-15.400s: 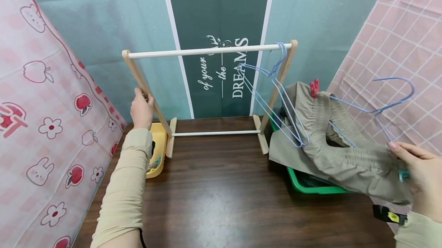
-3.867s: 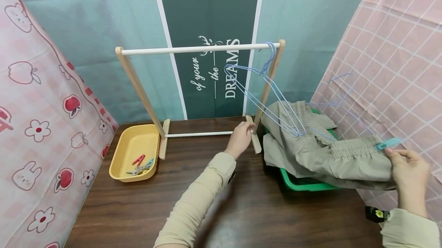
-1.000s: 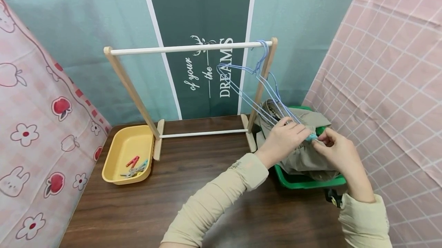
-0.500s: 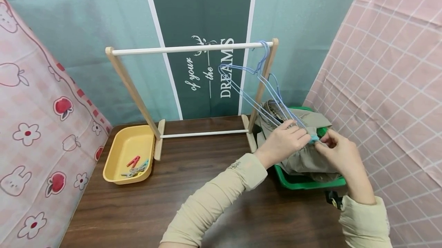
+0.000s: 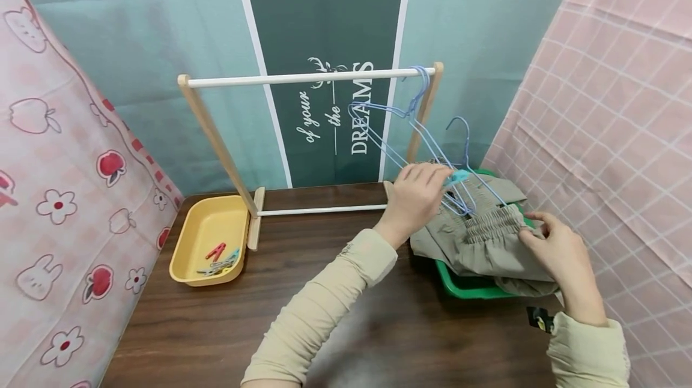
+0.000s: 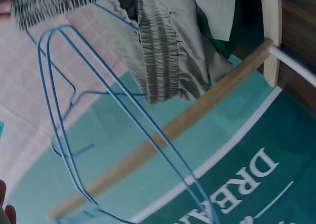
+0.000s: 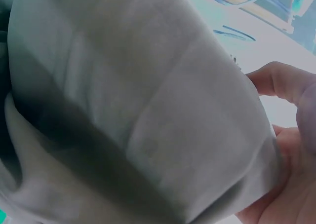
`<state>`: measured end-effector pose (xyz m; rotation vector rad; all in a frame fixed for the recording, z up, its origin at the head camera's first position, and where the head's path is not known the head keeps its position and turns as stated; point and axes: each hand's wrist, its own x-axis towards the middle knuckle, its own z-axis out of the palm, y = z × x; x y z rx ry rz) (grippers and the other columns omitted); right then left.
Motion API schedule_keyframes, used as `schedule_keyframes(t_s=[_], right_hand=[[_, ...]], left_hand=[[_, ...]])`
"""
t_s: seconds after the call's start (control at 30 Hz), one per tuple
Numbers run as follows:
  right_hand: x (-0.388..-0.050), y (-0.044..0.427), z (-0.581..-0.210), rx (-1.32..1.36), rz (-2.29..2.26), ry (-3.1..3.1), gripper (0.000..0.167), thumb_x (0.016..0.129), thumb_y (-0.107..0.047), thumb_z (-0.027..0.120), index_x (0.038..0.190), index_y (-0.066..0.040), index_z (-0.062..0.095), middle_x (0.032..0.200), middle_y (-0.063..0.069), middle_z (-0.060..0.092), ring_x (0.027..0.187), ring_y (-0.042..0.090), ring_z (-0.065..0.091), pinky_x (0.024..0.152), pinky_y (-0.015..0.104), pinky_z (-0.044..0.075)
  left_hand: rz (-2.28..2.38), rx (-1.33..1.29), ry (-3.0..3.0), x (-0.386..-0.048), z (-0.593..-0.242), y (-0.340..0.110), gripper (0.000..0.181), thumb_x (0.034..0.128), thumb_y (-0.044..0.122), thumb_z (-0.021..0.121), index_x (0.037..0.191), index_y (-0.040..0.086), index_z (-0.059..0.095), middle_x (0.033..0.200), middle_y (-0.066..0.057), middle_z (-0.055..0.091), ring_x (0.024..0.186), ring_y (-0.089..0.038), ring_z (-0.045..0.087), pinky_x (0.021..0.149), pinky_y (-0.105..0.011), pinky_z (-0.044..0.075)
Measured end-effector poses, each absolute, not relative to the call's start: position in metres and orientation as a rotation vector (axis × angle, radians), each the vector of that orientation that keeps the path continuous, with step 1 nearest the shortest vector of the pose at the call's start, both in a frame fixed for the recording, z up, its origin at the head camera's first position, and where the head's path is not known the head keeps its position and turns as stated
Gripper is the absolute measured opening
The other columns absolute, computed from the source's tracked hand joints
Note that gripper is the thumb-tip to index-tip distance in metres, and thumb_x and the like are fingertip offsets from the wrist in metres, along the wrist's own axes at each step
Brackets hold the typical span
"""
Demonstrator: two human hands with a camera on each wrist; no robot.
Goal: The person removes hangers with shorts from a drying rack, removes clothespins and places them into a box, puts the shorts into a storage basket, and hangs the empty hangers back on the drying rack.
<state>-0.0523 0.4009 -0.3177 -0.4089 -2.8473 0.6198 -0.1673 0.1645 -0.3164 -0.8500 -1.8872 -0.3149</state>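
My left hand [image 5: 413, 199] pinches a turquoise clothespin [image 5: 458, 178], held in the air beside the hanging clothes hangers [image 5: 413, 115]. To its right, my right hand [image 5: 562, 259] grips the waistband edge of khaki elastic-waist pants [image 5: 494, 244]. In the right wrist view, the pants' cloth [image 7: 148, 110] lies between thumb and fingers. A blue wire hanger [image 5: 483, 179] runs into the waist, its hook pointing up. The left wrist view shows the gathered waistband [image 6: 158, 51] and only a bit of my left fingertips [image 6: 4, 204]. The pants' lower part is bunched over a green basket [image 5: 470, 293].
A wooden rack with a white rail [image 5: 303, 78] stands at the back; blue hangers hang at its right end. On the left, a yellow tray [image 5: 186, 244] holds a red clothespin [image 5: 216, 251] and several others. A pink checked cloth [image 5: 611, 136] borders the right side.
Half a second ago both hands met at the clothespin on the waistband. The left hand has since moved up and left with the clothespin; the right has shifted right and slightly down with the waistband.
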Motion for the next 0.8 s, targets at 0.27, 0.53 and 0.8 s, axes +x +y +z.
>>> schedule_keyframes(t_s=[0.27,0.53,0.8], right_hand=[[-0.051,0.403,-0.325,-0.369,0.599,-2.866,0.045,0.095,-0.031,0.055,0.121,0.005,0.057,0.096,0.023,0.056,0.071,0.028,0.05,0.057,0.028,0.034],[-0.051,0.407,-0.328,-0.372,0.6,-2.874,0.046,0.095,-0.032,0.054,0.121,0.005,0.057,0.093,0.021,0.055,0.072,0.027,0.05,0.057,0.028,0.033],[-0.054,0.407,-0.329,-0.355,0.591,-2.87,0.046,0.095,-0.032,0.054,0.12,0.006,0.058,0.088,0.019,0.055,0.068,0.024,0.048,0.055,0.028,0.032]], left_hand=[[-0.906,-0.477,-2.043,-0.198,-0.312,0.125,0.032,0.0854,0.025,0.072,0.11,0.008,0.062,0.106,-0.004,0.068,0.097,-0.017,0.063,0.083,-0.026,0.051],[-1.136,-0.153,-2.057,-0.226,-0.325,0.073,0.031,0.0897,0.025,0.067,0.114,0.007,0.061,0.109,-0.01,0.065,0.099,-0.024,0.06,0.083,-0.036,0.051],[-1.091,0.125,-2.071,-0.251,-0.359,0.018,0.031,0.0903,0.024,0.066,0.114,0.005,0.061,0.111,-0.012,0.064,0.104,-0.028,0.059,0.088,-0.04,0.05]])
